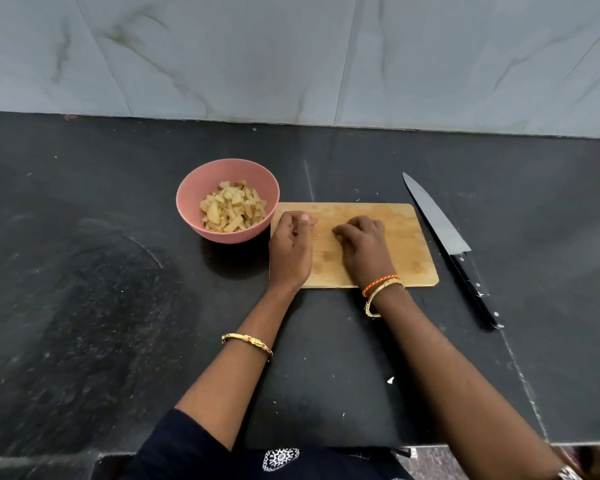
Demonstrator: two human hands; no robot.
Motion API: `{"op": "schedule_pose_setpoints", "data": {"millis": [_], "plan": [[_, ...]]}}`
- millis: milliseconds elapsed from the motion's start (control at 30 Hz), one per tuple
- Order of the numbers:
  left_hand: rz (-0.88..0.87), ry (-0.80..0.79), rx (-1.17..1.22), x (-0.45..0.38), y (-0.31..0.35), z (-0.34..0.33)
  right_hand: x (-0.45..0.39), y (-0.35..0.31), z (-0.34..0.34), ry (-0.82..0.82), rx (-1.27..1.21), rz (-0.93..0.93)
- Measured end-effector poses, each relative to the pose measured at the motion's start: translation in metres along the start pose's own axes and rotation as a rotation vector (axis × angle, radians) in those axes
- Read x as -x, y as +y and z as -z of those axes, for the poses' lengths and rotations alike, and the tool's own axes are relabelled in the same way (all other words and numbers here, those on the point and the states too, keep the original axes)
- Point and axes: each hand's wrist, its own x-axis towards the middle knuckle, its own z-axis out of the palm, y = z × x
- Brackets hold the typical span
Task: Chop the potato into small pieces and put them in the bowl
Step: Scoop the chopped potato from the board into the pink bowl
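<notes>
A pink bowl (227, 200) holds several pale chopped potato pieces (234, 207) and stands against the left end of the wooden cutting board (406, 244). My left hand (291, 247) rests at the board's left edge with its fingers curled and the thumb tip on top; nothing shows in it. My right hand (362, 245) lies palm down on the middle of the board, fingers curled and fingertips touching the wood. Whatever lies under those fingers is hidden. No whole potato is in view.
A large knife (447, 237) with a black handle lies on the dark counter (101, 306) just right of the board, tip pointing away. A tiled wall runs along the back. The counter's front edge is near my body. Small pale scraps dot the counter.
</notes>
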Motion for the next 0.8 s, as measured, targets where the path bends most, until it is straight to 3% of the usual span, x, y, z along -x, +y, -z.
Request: {"op": "schedule_pose_setpoints", "data": {"millis": [200,600,700,800], "plan": [[0.005,0.015,-0.013,0.001,0.001,0.0,-0.013,0.007,0.009,-0.036,0.115,-0.15],[-0.013,0.02,-0.105,0.004,0.003,-0.003,-0.001,-0.002,0.021,-0.032,0.333,0.019],[-0.007,0.0,-0.15,0.003,0.003,-0.004,-0.01,-0.006,0.033,-0.062,0.126,-0.174],[-0.084,-0.073,-0.259,0.004,0.009,-0.002,-0.029,-0.009,0.055,0.085,-0.458,-0.655]]}}
